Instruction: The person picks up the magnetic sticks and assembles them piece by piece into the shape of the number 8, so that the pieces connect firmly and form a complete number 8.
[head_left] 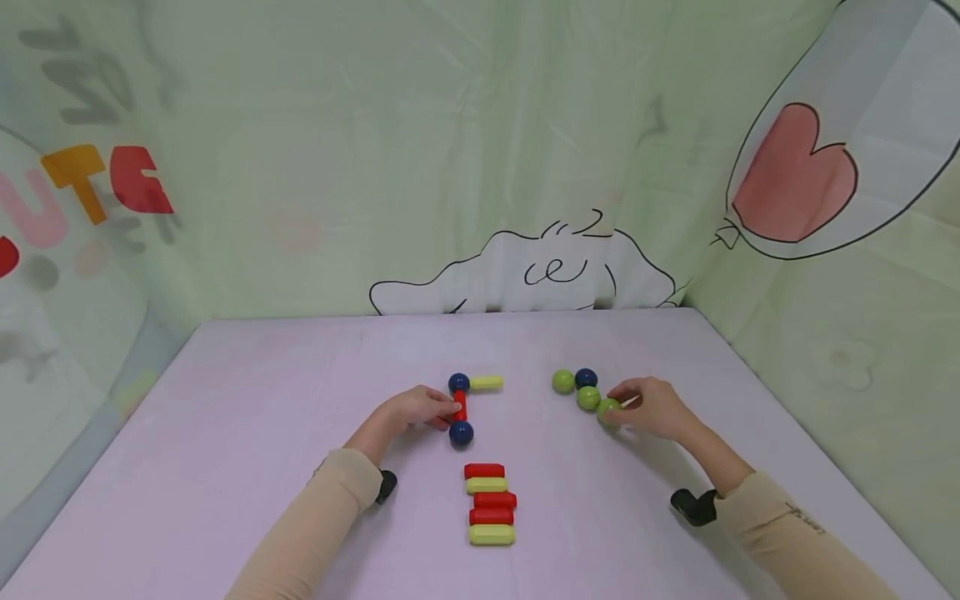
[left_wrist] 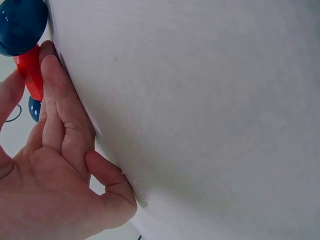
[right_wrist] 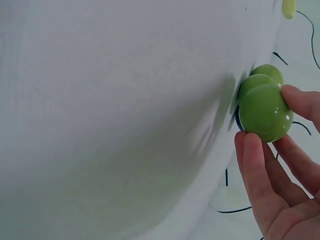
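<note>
My left hand [head_left: 422,407] pinches a red rod [head_left: 461,403] between thumb and fingers. This rod joins a dark blue ball [head_left: 459,382] at its far end to another blue ball [left_wrist: 21,26] at its near end. From the far blue ball a yellow rod [head_left: 487,382] points right. Over on the right, my right hand [head_left: 654,407] holds a green ball [right_wrist: 266,113] by thumb and fingertips. Close beyond it lie a second green ball [head_left: 588,398], a blue ball [head_left: 586,378] and a third green ball [head_left: 563,382], bunched together.
Several loose red and yellow rods [head_left: 492,517] lie in a stacked column nearer the front of the white table [head_left: 247,417]. A printed fabric backdrop [head_left: 337,167] rises behind the table and along its sides. Black wrist cameras [head_left: 694,506] hang below both sleeves.
</note>
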